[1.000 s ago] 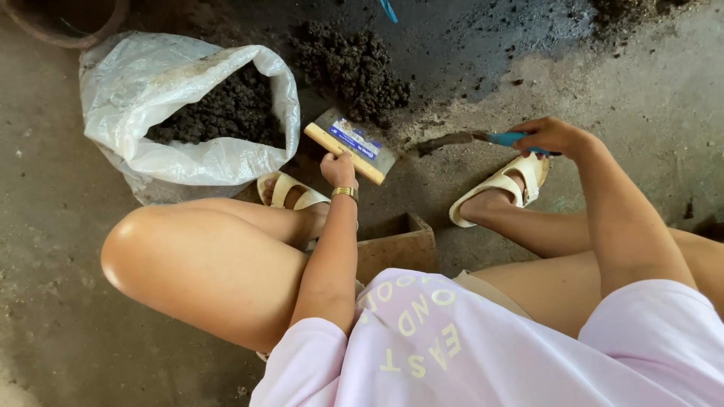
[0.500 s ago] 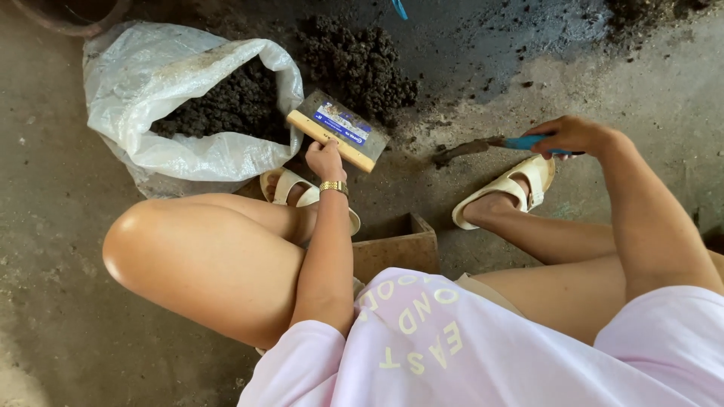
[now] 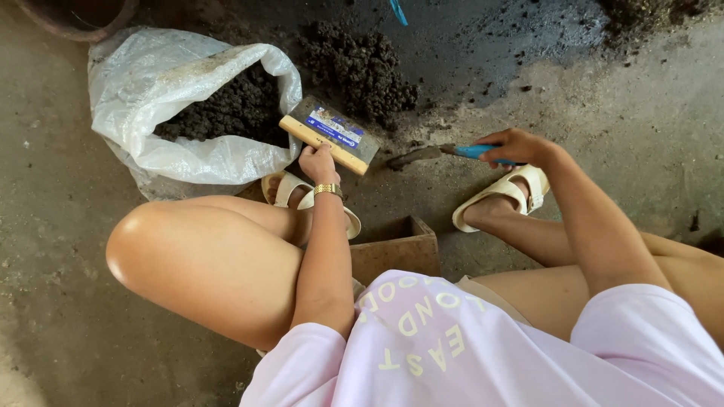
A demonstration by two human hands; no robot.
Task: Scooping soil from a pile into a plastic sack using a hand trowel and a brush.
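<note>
My left hand (image 3: 317,163) grips a wide flat scraper (image 3: 329,134) with a wooden handle strip and a dark blade, held at the mouth of a white plastic sack (image 3: 151,105) filled with dark lumpy soil (image 3: 219,113). My right hand (image 3: 513,146) holds a small trowel (image 3: 437,153) by its blue handle, its blade low over the concrete beside a loose heap of dark soil (image 3: 362,68). A gold watch sits on my left wrist. I squat with both knees up and cream sandals on my feet.
A brown cardboard box (image 3: 396,249) stands between my feet. A round dark pot rim (image 3: 75,15) is at the top left corner. Dark soil is scattered across the wet concrete floor (image 3: 648,113) at the top. A blue object (image 3: 397,11) pokes in at the top edge.
My left hand has carried the scraper left and up toward the sack's mouth. My right hand with the trowel has stayed near the soil heap.
</note>
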